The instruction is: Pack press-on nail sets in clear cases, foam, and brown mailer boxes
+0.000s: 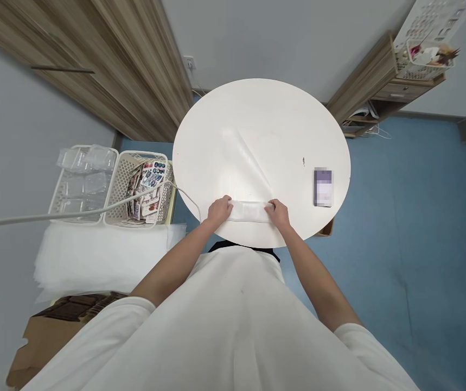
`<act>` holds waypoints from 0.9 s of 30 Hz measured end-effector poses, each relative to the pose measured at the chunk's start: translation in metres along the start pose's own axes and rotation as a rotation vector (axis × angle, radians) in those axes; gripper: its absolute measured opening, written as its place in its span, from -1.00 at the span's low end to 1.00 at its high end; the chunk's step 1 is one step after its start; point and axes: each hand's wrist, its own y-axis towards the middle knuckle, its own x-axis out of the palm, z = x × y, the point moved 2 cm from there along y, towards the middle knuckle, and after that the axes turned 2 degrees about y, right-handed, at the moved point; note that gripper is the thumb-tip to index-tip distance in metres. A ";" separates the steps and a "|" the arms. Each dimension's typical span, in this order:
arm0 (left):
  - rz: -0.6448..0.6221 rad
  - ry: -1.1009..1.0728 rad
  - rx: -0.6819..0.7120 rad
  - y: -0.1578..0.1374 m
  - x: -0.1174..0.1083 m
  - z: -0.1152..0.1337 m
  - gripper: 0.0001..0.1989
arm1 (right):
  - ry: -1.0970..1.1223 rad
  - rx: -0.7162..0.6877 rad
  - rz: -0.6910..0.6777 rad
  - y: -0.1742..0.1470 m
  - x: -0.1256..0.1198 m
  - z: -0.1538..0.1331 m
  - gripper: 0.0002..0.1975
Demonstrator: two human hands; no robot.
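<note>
A thin, translucent white wrapping sheet lies on the round white table. Its near part is folded into a flat white band close to the table's front edge. My left hand grips the left end of this band, thumb and fingers closed. At the opposite end, my right hand pinches the band with curled fingers. Whether anything lies inside the folds cannot be seen.
A phone lies on the table's right side. To the left stand a white basket of printed packets and a basket of clear plastic boxes. A white cable crosses there. Stacked white sheets and cardboard are nearer.
</note>
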 end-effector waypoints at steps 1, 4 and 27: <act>0.025 0.012 0.009 -0.001 0.000 0.000 -0.68 | -0.026 -0.012 0.014 -0.002 0.000 0.001 -0.71; 0.119 0.073 0.082 -0.005 -0.002 0.001 -0.61 | -0.136 -0.085 0.106 -0.007 -0.003 0.004 -0.64; -0.361 -0.025 0.470 -0.023 -0.014 0.026 -0.61 | -0.147 -0.463 -0.570 -0.023 -0.004 -0.033 -0.66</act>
